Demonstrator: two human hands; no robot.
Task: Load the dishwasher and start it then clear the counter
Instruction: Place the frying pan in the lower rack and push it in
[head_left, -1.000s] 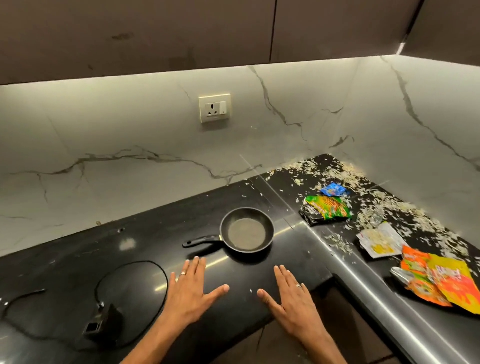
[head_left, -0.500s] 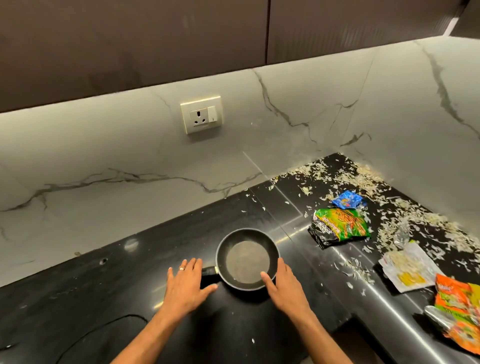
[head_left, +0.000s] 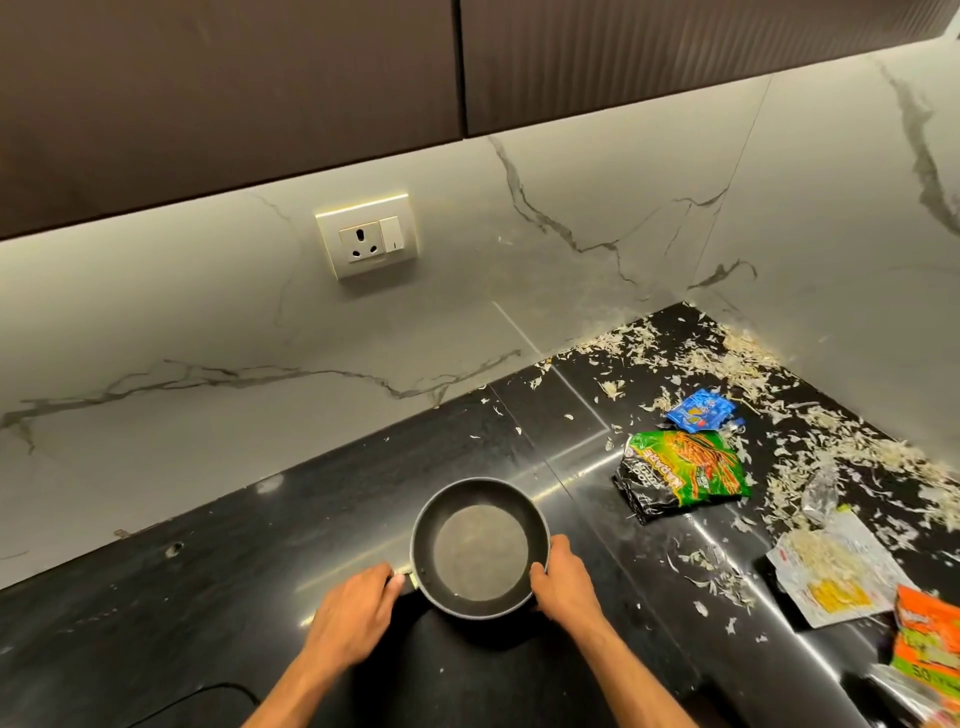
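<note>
In the lower centre of the frame, a small round black non-stick frying pan (head_left: 480, 548) sits on the glossy black stone table (head_left: 208, 597), taken from both sides. Its handle, on the pan's left, is covered by the left hand (head_left: 358, 610), whose fingers are curled over it, so the handle itself is hidden. The right rim of the pan is gripped by the right hand (head_left: 563, 584), with the thumb over the edge and the fingers below. The pan is judged rigid and fairly light for its size, with a smooth coating that could be slippery at the rim; the handle is the surer place to hold, the rim grip serving only to steady it. Its interior is seen to be empty apart from a dull greyish film over the flat base, so nothing should spill if it is tipped. Further right, a green and black noodle wrapper (head_left: 680, 475) lies flat and appears emptied, with a small blue sachet (head_left: 698, 410) just above it. At the right edge, a torn white packet (head_left: 831, 571) carries pale shreds on top, and an orange packet (head_left: 930, 639) lies beside it. Pale shredded scraps (head_left: 810, 436) are scattered across the corner of the table.
</note>
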